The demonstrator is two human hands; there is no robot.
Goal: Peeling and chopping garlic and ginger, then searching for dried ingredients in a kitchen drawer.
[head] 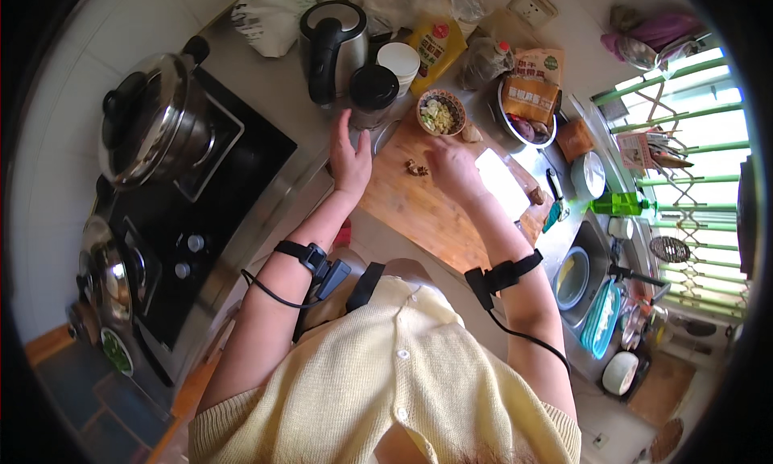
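Observation:
My left hand [351, 156] is raised at the left edge of a wooden cutting board [401, 204], fingers apart, just below a black-lidded jar [372, 92]; nothing shows in it. Over the board, beneath a patterned bowl [441, 113] of chopped pale and green pieces, is my right hand [456, 168]. Its fingers curl downward, and whether they hold anything is hidden. Star anise [416, 168] lies between the two hands. To the right of my right hand lies a cleaver [502, 183] with a bright blade. A piece of ginger [471, 133] sits beside the bowl.
An electric kettle [334, 47] and a white tub [398, 62] stand behind the jar. A black cooktop [241, 174] with a lidded steel pot [148, 122] is at left. A steel basin [546, 141] with packets, a peeler [555, 186] and a sink [589, 246] are at right.

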